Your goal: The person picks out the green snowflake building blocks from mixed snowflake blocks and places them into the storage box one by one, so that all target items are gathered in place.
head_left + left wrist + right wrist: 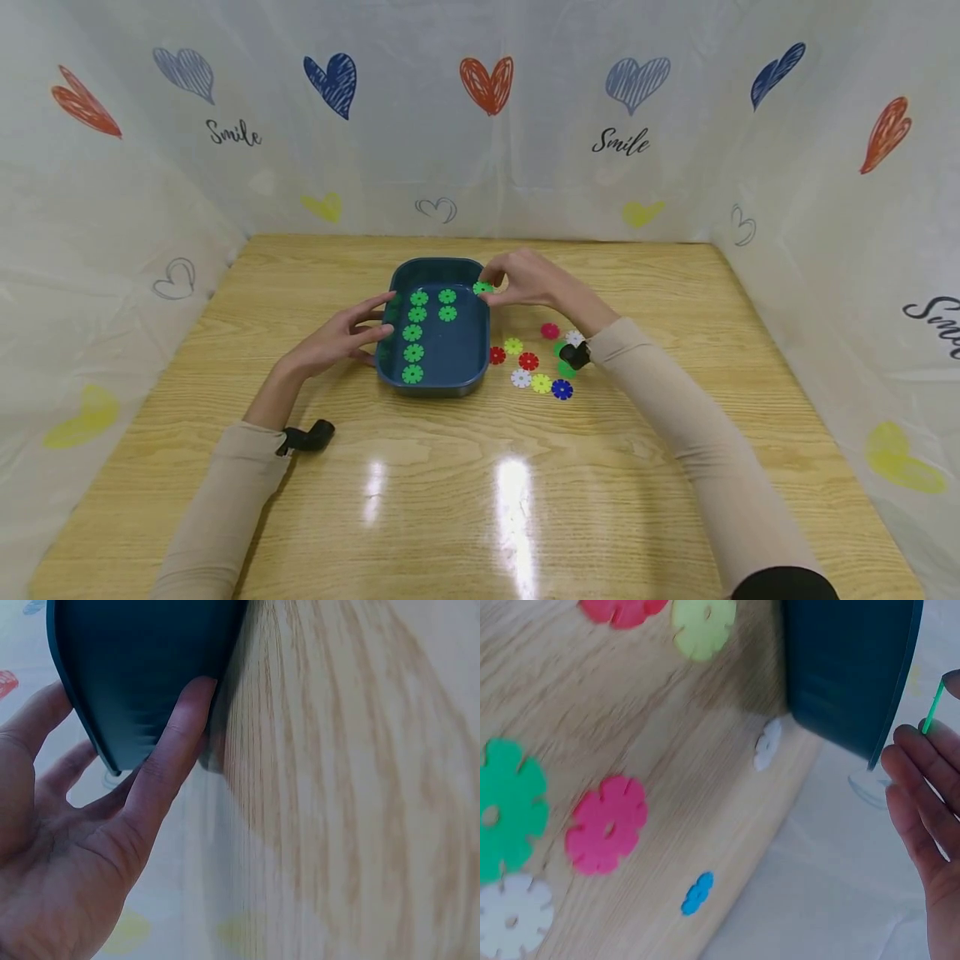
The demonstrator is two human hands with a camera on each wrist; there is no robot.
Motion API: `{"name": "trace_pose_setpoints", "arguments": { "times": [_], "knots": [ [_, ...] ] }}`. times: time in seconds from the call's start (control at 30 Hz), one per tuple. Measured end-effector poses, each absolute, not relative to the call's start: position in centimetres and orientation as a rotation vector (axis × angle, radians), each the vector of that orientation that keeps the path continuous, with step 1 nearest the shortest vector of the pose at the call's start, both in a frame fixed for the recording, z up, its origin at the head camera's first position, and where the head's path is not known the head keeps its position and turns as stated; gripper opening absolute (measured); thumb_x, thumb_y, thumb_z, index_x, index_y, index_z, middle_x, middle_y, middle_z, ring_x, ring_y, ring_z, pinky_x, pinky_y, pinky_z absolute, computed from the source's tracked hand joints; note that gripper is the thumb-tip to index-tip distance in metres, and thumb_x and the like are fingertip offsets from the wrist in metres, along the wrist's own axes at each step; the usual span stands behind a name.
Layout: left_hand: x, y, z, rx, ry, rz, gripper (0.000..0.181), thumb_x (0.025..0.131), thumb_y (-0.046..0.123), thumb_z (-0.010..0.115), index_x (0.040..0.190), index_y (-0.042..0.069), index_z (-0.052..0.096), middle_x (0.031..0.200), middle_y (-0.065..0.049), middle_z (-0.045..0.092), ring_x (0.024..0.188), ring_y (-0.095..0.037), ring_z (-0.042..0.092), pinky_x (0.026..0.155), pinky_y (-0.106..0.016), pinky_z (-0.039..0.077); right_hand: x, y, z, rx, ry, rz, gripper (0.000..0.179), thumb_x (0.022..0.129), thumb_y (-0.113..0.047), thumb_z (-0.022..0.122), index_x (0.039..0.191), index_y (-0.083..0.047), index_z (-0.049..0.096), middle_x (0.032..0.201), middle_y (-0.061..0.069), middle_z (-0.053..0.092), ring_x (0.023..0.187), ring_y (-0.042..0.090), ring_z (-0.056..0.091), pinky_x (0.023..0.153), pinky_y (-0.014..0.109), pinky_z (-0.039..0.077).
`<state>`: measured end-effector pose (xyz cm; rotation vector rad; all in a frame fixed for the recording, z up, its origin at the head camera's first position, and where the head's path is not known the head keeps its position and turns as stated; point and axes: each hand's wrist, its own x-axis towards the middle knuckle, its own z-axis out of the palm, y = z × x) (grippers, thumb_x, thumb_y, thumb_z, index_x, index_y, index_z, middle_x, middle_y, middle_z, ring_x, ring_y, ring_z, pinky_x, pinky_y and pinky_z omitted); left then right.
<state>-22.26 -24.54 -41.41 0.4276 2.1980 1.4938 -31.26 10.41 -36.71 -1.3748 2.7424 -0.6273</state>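
On the wooden table (420, 500), near its far edge, a blue tray (453, 354) is being touched along its left edge by the left hand (339, 337), with fingers spread wide. By the right hand (527, 277), near the tray's far right corner, one little green flower (482, 288) is being pinched.
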Motion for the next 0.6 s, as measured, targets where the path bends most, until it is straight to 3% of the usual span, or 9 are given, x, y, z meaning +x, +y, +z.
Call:
{"name": "trace_pose_setpoints", "arguments": {
  "times": [0.2,0.37,0.6],
  "knots": [
    [-22.3,-24.7,-41.5,0.423,2.202,1.494,0.066,0.101,0.033,0.056,0.157,0.032,0.021,0.160,-0.016,0.024,0.135,-0.045,0.044,0.082,-0.045,0.060,-30.9,8.2,-37.1,-1.441,2.762,-0.540,0.038,0.085,-0.040,0.071,0.105,-0.009,0.076,0.099,0.004,0.075,0.090,0.018,0.070,0.082,0.030,0.057],
    [-22.4,-24.7,-41.7,0.420,2.199,1.497,0.067,0.100,0.034,0.056,0.157,0.032,0.021,0.160,-0.016,0.023,0.135,-0.044,0.044,0.082,-0.045,0.060,-30.6,6.9,-37.9,-1.497,2.755,-0.488,0.036,0.084,-0.038,0.072,0.104,-0.009,0.076,0.100,0.005,0.076,0.090,0.017,0.072,0.082,0.030,0.057],
    [-22.3,-24.6,-41.6,0.425,2.194,1.499,0.067,0.100,0.034,0.056,0.157,0.033,0.021,0.160,-0.015,0.023,0.136,-0.043,0.042,0.082,-0.045,0.060,-30.0,6.6,-38.9,-1.443,2.859,-0.323,0.033,0.082,-0.042,0.072,0.102,-0.017,0.078,0.096,-0.002,0.077,0.086,0.013,0.070,0.079,0.036,0.043]
  ]
}}
